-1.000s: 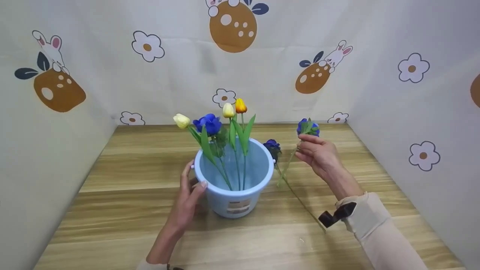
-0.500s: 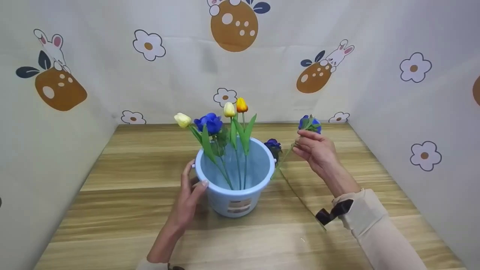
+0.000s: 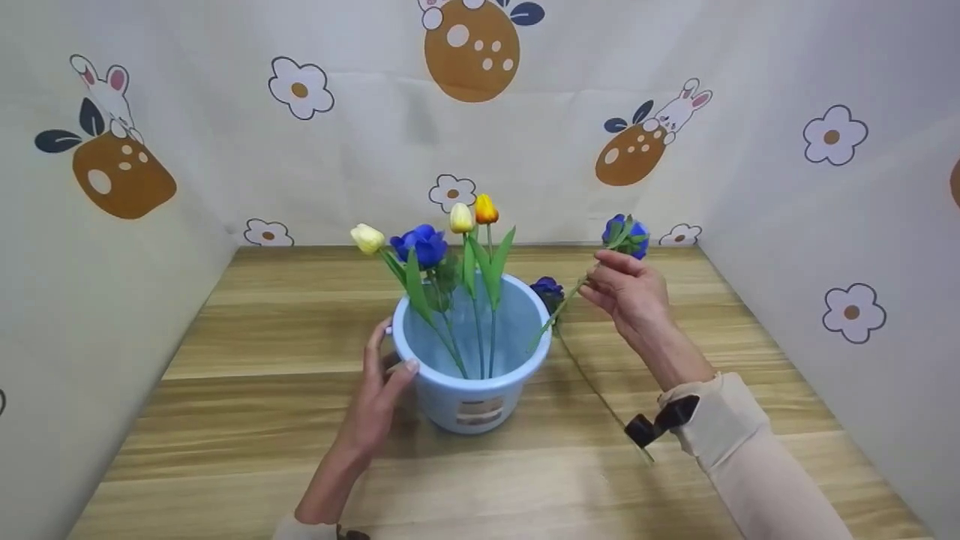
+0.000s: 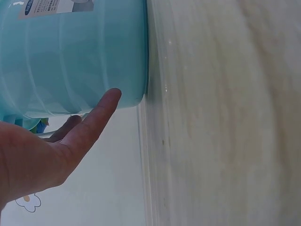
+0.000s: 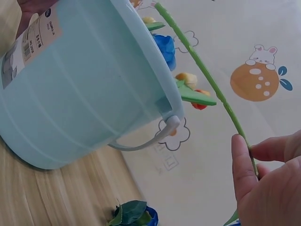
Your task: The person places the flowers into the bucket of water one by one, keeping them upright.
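A light blue bucket (image 3: 469,405) stands upright on the wooden table. My left hand (image 3: 375,397) rests against its left side, the thumb at the rim; the left wrist view shows a straight finger (image 4: 89,125) along the wall. My right hand (image 3: 630,296) pinches the green stem (image 5: 207,75) of a blue artificial flower (image 3: 628,236) just below its bloom. This flower tilts, its bloom up to the right and its stem end over the bucket's opening. Inside the bucket stand two pale yellow tulips (image 3: 367,238), an orange tulip (image 3: 486,209) and another blue flower (image 3: 421,246).
A darker blue flower (image 3: 547,287) lies on the table (image 3: 262,420) right of the bucket, its long stem running toward the front right. Cloth walls (image 3: 360,135) with printed rabbits enclose the table's back and sides. A bucket handle (image 5: 150,141) hangs at the rim.
My right hand has moved slightly up and left. The held stem has swung left, from beside the bucket to over its rim. My left hand stays against the bucket.
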The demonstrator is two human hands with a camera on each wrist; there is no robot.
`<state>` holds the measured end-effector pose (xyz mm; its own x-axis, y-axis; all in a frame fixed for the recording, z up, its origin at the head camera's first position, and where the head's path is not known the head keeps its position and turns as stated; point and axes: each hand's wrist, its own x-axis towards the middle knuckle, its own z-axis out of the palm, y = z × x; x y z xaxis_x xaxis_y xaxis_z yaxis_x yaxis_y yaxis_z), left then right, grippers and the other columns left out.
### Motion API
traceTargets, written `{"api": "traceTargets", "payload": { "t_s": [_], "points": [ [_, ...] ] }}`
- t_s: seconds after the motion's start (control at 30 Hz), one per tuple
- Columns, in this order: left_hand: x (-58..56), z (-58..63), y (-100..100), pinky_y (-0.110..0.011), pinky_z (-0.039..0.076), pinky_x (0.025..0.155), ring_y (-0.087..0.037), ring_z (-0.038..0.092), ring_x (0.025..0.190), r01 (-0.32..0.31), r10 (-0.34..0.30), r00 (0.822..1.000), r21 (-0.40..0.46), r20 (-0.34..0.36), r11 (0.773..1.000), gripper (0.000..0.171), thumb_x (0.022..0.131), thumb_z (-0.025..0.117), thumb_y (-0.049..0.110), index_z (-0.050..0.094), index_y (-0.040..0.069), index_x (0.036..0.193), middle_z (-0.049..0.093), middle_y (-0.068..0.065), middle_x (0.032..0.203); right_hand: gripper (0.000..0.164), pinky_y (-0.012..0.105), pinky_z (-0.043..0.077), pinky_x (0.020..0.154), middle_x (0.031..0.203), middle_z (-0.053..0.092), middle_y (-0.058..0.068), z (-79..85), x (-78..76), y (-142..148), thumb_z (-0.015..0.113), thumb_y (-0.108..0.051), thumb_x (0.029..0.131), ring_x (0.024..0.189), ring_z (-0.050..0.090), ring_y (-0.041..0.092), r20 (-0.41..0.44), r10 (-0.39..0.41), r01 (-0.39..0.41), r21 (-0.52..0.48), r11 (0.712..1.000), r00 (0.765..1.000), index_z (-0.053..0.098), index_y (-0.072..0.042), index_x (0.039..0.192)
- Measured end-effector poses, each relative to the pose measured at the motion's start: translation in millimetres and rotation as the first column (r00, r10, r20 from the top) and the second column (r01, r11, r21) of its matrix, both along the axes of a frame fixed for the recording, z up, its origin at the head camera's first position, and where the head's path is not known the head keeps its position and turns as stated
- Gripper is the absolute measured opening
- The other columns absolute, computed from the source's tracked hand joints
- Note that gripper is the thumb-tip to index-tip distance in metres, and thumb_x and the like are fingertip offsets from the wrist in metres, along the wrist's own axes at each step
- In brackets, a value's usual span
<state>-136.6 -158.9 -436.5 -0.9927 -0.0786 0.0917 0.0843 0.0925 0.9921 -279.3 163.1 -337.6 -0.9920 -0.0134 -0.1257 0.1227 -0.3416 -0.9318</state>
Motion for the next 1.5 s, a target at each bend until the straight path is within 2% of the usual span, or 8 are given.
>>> {"api": "traceTargets", "payload": {
  "t_s": [0.2,0.4,0.7,0.87,1.1,1.3,1.5],
  "points": [
    [0.1,0.7,0,-0.070,0.028,0.124,-0.047,0.031,0.156,-0.002,0.002,1.000,-0.002,-0.001,1.000,0.074,0.107,0.052,0.036,0.013,0.027,0.169,0.018,-0.014,0.176,0.026,0.026,0.065,0.078,0.098,0.064,0.005,1.4,1.9,-6,0.066,0.010,0.096,0.079,0.070,0.014,-0.024,-0.018,0.019,0.035,0.999,1.000,0.071,-0.009,0.112],
    [1.3,1.3,0,-0.071,0.030,0.122,-0.047,0.036,0.154,0.004,-0.004,1.000,0.010,-0.001,1.000,0.074,0.106,0.052,0.036,0.013,0.026,0.169,0.024,-0.018,0.173,0.028,0.028,0.066,0.076,0.096,0.056,0.003,-0.4,6.0,-13,0.067,0.011,0.094,0.079,0.073,0.014,-0.112,-0.018,0.027,0.078,0.997,0.994,0.073,-0.008,0.113],
    [2.1,2.1,0,-0.072,0.030,0.122,-0.047,0.035,0.154,0.006,-0.006,1.000,0.013,0.014,1.000,0.075,0.106,0.052,0.038,0.012,0.028,0.169,0.027,-0.019,0.172,0.033,0.031,0.066,0.078,0.106,0.056,0.007,-3.4,11.3,-27,0.068,0.013,0.092,0.083,0.073,0.016,-0.198,0.014,0.012,0.127,0.992,0.980,0.070,-0.005,0.121],
    [2.2,2.2,0,-0.073,0.029,0.122,-0.048,0.033,0.155,0.009,-0.009,1.000,0.015,0.021,1.000,0.076,0.106,0.052,0.039,0.011,0.030,0.169,0.025,-0.019,0.173,0.039,0.033,0.066,0.078,0.107,0.056,0.007,-6.0,14.5,-34,0.068,0.013,0.090,0.081,0.071,0.015,-0.251,0.040,0.008,0.188,0.982,0.967,0.068,-0.001,0.126],
    [1.9,3.1,0,-0.074,0.029,0.121,-0.048,0.032,0.156,0.010,-0.010,1.000,0.010,0.020,1.000,0.077,0.105,0.052,0.040,0.011,0.030,0.169,0.025,-0.018,0.173,0.039,0.030,0.066,0.073,0.109,0.057,0.007,-10.7,19.0,-43,0.068,0.012,0.089,0.081,0.072,0.013,-0.334,0.077,0.017,0.271,0.962,0.940,0.068,0.002,0.126],
    [2.3,2.0,0,-0.074,0.030,0.121,-0.048,0.032,0.156,0.007,-0.007,1.000,0.001,0.014,1.000,0.076,0.105,0.051,0.040,0.012,0.030,0.169,0.021,-0.016,0.175,0.039,0.027,0.065,0.070,0.113,0.059,0.008,-14.1,21.0,-48,0.069,0.011,0.088,0.083,0.074,0.014,-0.371,0.068,0.047,0.292,0.955,0.926,0.070,0.000,0.126],
    [2.9,1.9,0,-0.075,0.031,0.119,-0.049,0.032,0.155,0.002,-0.002,1.000,-0.006,0.024,1.000,0.076,0.106,0.051,0.040,0.011,0.031,0.169,0.016,-0.015,0.176,0.044,0.027,0.065,0.071,0.118,0.060,0.005,-16.4,22.6,-49,0.068,0.010,0.089,0.083,0.074,0.014,-0.374,0.086,0.045,0.327,0.944,0.923,0.069,-0.001,0.132]
  ]
}}
